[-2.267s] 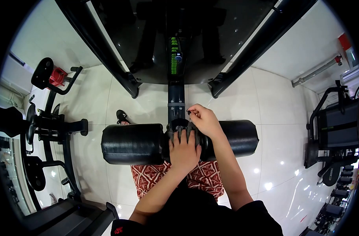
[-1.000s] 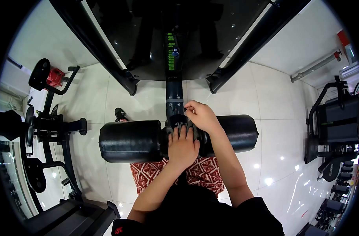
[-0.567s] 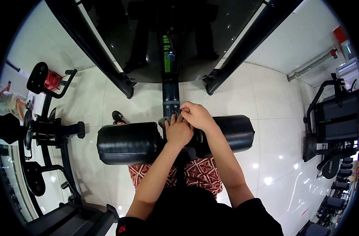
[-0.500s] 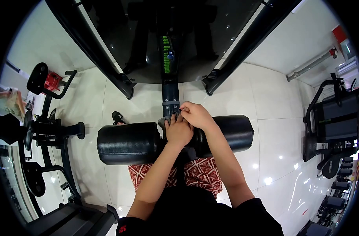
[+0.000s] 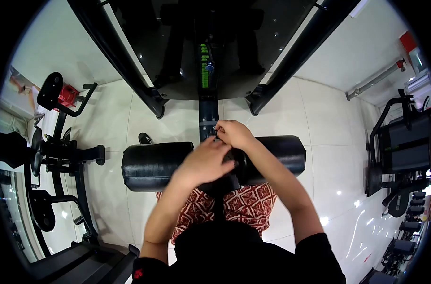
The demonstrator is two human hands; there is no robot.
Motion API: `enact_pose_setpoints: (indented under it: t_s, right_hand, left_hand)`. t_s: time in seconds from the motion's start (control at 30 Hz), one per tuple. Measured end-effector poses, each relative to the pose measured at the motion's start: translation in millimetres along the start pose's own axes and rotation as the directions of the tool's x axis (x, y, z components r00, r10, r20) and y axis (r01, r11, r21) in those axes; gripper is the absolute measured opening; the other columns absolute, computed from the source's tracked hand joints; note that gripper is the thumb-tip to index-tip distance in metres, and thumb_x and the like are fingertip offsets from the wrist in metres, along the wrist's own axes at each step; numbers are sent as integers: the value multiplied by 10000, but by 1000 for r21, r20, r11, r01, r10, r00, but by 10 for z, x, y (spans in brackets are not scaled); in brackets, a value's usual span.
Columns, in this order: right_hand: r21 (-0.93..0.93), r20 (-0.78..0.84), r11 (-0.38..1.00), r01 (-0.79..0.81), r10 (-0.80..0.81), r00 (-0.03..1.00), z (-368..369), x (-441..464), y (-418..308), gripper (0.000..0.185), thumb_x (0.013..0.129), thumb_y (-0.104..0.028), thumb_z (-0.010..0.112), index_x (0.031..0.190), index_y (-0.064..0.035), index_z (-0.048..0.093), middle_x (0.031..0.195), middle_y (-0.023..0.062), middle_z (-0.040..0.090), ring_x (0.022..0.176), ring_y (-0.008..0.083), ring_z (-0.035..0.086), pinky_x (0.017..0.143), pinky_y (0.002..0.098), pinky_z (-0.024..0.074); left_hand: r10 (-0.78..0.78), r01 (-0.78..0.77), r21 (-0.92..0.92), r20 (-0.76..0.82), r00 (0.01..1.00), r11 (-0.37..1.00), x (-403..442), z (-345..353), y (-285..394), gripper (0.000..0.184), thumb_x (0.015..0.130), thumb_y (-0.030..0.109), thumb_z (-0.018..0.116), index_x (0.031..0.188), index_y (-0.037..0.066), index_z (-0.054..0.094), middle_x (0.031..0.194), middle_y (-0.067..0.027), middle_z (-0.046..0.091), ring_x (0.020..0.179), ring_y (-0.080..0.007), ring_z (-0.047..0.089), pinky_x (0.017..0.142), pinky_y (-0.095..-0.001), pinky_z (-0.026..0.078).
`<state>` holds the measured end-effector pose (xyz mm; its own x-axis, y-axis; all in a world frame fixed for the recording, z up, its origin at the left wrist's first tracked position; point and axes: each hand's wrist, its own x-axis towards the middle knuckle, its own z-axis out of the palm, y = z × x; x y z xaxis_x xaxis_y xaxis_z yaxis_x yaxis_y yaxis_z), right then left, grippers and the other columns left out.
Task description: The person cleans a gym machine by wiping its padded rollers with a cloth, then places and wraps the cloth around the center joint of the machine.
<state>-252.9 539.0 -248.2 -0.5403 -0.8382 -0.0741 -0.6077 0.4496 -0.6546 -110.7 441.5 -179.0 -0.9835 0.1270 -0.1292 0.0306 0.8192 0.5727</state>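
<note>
Over the middle of a machine with two black padded rollers, my left hand (image 5: 203, 161) hovers with its thumb spread away from the fingers. It is slightly blurred and holds nothing visible. My right hand (image 5: 235, 134) is at the dark metal post (image 5: 208, 111), its fingers curled together near the grey band; whatever they pinch is hidden. The left roller pad (image 5: 154, 165) lies partly behind my left wrist. My right forearm crosses the right roller pad (image 5: 279, 158). Both pads rest above my red patterned shorts (image 5: 248, 208).
Ahead stands a glossy dark machine panel (image 5: 177, 71) with a green scale (image 5: 204, 66) and a blue-tipped pin (image 5: 209, 66). Slanted frame legs flank it. Exercise machines stand left (image 5: 73, 154) and right (image 5: 400, 142). A shoe (image 5: 145, 138) shows beyond the left pad.
My left hand has lifted off the post area and drawn back toward me to the left, its thumb spreading. My right hand stays by the post. The view has shifted slightly.
</note>
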Motion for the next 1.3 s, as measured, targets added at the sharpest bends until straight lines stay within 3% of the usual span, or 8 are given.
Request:
enact_pose_setpoints:
  t_s: [0.1,0.27,0.47,0.6,0.7,0.93,1.1,1.3]
  right_hand:
    - [-11,147,989,149,-146,978,55,103,188,210,750,-212,599,896,-63,622,858,148,638,827,329,604,712,401,478]
    - [-144,603,988,-54,131,787,-148,309,53,440,659,-292,721,992,-19,631,846,140,650,796,270,615,727,347,473]
    - [-180,690,969,-168,246,681,-139,505,198,347,640,-266,757,858,-12,664,797,134,659,744,247,619,661,329,475]
    - [-196,723,976,-92,207,659,-156,607,167,300,644,-238,758,829,-24,659,776,117,654,733,237,619,636,327,472]
    - [-195,796,967,-164,254,550,-229,647,42,256,657,-196,736,834,-32,652,793,101,650,752,226,617,652,331,468]
    - [-189,799,981,-49,182,574,-115,657,149,207,663,-154,703,826,-43,638,804,86,647,788,239,614,681,332,463]
    - [-82,682,992,-94,125,720,-147,616,208,215,672,-151,651,867,-60,648,810,113,648,797,264,618,679,371,472]
    - [-127,432,986,-110,155,888,-251,396,-47,152,692,-145,622,803,-45,590,751,110,613,762,278,595,670,366,456]
  left_hand:
    - [-80,83,-150,24,997,985,214,-524,-107,410,771,313,599,1059,21,600,1010,-208,606,974,-346,566,846,-382,448]
    - [-105,64,133,328,939,989,787,-363,-874,463,633,403,706,872,9,666,814,-173,653,781,-306,627,692,-372,491]
    - [-236,137,210,573,785,968,990,24,-924,486,657,430,738,908,23,656,751,-103,646,667,-223,624,541,-324,489]
    - [-264,250,115,642,720,961,1016,-112,-1022,513,637,449,751,916,30,654,778,-142,646,753,-272,622,688,-337,484]
    - [-183,156,98,413,892,983,1054,-20,-1192,425,641,405,747,799,20,664,773,-122,654,760,-274,640,668,-361,509]
    - [-281,246,137,505,816,960,1131,-6,-1081,321,678,291,673,907,72,618,904,-107,642,873,-288,604,740,-381,481]
    - [-208,205,62,505,838,977,1038,-49,-1054,278,693,260,660,867,48,614,867,-123,637,871,-298,599,730,-379,473]
    - [-270,273,-96,34,962,957,534,-103,-828,275,728,215,640,917,23,587,908,-137,624,872,-315,592,743,-379,466]
